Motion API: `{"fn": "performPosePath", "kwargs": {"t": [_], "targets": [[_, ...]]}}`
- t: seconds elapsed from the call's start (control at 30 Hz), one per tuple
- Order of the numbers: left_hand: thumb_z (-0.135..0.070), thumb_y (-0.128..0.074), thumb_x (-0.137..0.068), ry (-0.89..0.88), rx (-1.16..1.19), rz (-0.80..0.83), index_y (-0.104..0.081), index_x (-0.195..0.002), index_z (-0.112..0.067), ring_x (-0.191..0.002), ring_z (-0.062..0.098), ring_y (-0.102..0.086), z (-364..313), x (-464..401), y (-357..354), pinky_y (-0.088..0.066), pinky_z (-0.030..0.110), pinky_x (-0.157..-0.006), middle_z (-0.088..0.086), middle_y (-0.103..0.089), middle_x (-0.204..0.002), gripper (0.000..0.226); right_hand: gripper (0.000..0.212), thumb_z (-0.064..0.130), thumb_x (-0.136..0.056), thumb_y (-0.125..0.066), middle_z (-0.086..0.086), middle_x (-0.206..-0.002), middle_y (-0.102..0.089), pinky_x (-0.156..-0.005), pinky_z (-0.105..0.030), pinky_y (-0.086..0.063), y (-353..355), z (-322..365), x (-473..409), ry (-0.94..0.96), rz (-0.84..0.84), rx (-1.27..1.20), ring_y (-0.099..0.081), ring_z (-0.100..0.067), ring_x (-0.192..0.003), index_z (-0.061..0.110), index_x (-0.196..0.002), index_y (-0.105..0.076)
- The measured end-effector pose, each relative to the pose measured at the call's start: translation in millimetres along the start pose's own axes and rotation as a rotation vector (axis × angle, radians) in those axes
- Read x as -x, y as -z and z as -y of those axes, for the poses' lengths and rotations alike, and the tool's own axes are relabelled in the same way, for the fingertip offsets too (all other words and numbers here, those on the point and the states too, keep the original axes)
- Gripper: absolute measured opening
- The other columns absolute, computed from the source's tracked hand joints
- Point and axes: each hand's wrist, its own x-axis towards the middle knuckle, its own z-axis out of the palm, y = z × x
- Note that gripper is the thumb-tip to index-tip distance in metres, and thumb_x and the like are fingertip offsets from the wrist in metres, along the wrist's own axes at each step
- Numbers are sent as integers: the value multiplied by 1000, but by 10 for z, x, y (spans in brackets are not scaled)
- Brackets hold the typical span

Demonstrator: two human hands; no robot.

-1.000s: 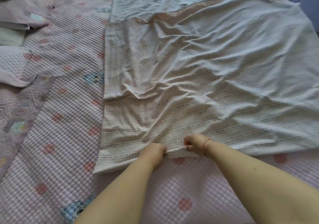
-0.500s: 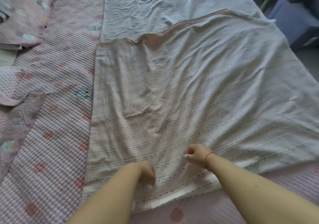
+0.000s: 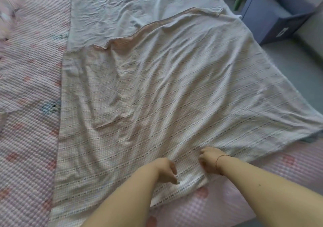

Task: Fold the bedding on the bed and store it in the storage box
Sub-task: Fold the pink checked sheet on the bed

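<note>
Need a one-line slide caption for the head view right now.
Both hands, left and right, grip the checked woven sheet on the pink quilted bedspread; blue fabric storage box waits open.

I see a sheet (image 3: 157, 95) woven in a fine check of pale pink and white, crossed by thin rows of small dark marks; its turned-back far edge shows a peach-pink border, and the part beyond it is plain greyish lilac. Under it lies a quilted bed cover (image 3: 29, 121) in light pink with a bubbly stitched texture, dotted with darker pink-red spots and one small blue cartoon figure. I make out a storage box (image 3: 272, 15) in muted blue-purple with a small white label on its side. A thin reddish string bracelet (image 3: 218, 160) circles one wrist. The floor (image 3: 297, 69) is grey.
</note>
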Motion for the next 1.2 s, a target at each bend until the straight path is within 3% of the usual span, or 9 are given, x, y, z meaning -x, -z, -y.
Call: {"fn": "performPosePath", "kwargs": {"t": [0.13, 0.23, 0.37, 0.57, 0.67, 0.77, 0.87, 1.0, 1.2], "targets": [[-38, -68, -87, 35, -8, -50, -65, -120, -17, -114, 19, -57, -143, 20, 54, -45, 28, -91, 1, -62, -124, 38, 32, 32, -88, -63, -2, -119, -59, -89, -28, -44, 134, -170, 71, -158, 5, -399, -56, -21, -109, 18, -116, -57], [-40, -65, -89, 69, -19, -70, -65, -117, -18, -107, 18, -57, -288, 140, 120, -45, 28, -88, 1, -62, -123, 36, 23, 40, -87, -63, -2, -110, -62, -85, -30, -48, 218, -364, 245, -273, -29, -620, -58, -20, -101, 22, -100, -57], [-42, -63, -90, 94, 18, -154, -67, -109, -19, -100, 17, -61, -559, 324, 324, -49, 27, -82, 0, -64, -107, 31, 20, 40, -89, -61, 1, -95, -61, -78, -28, -48, 482, -477, 554, -312, -136, -782, -57, -17, -88, 21, -91, -57], [-37, -58, -93, 37, -54, -334, -67, -110, -12, -102, 20, -62, -1179, 739, 849, -47, 28, -84, 4, -67, -109, 31, 18, 35, -88, -61, -1, -88, -61, -82, -33, -50, 1158, -499, 904, -285, -356, -976, -61, -22, -89, 19, -82, -57], [-36, -58, -94, -38, 84, -486, -69, -100, -8, -90, 22, -64, -1459, 928, 1159, -51, 30, -79, 8, -70, -98, 30, 19, 34, -90, -61, -1, -79, -61, -77, -32, -48, 1537, -464, 1138, -238, -515, -1174, -58, -17, -77, 15, -85, -57], [-29, -57, -95, -164, 391, -599, -65, -85, -10, -75, 20, -64, -1738, 1177, 1353, -52, 29, -69, 10, -70, -86, 23, 18, 29, -93, -58, -3, -72, -60, -64, -28, -46, 1886, -416, 1496, -189, -738, -1459, -54, -14, -64, 15, -82, -54], [-26, -56, -96, -276, 604, -663, -63, -92, -9, -73, 21, -64, -1978, 1439, 1430, -51, 33, -70, 10, -69, -84, 19, 18, 26, -95, -56, -4, -70, -58, -59, -24, -44, 2114, -369, 1898, -155, -898, -1643, -52, -13, -60, 13, -83, -53], [-27, -57, -96, -396, 617, -695, -63, -93, -9, -74, 21, -66, -2233, 1747, 1419, -54, 38, -75, 10, -71, -83, 19, 20, 27, -95, -54, -4, -76, -62, -68, -27, -48, 2204, -326, 2402, -113, -1033, -1757, -56, -14, -67, 8, -97, -57], [-24, -55, -97, -544, 663, -684, -60, -88, -13, -74, 24, -64, -2780, 2047, 1275, -51, 39, -77, 11, -68, -80, 15, 26, 29, -97, -50, -4, -77, -63, -69, -27, -49, 2117, -453, 2963, -95, -1191, -1827, -57, -15, -67, 6, -98, -61]]}}
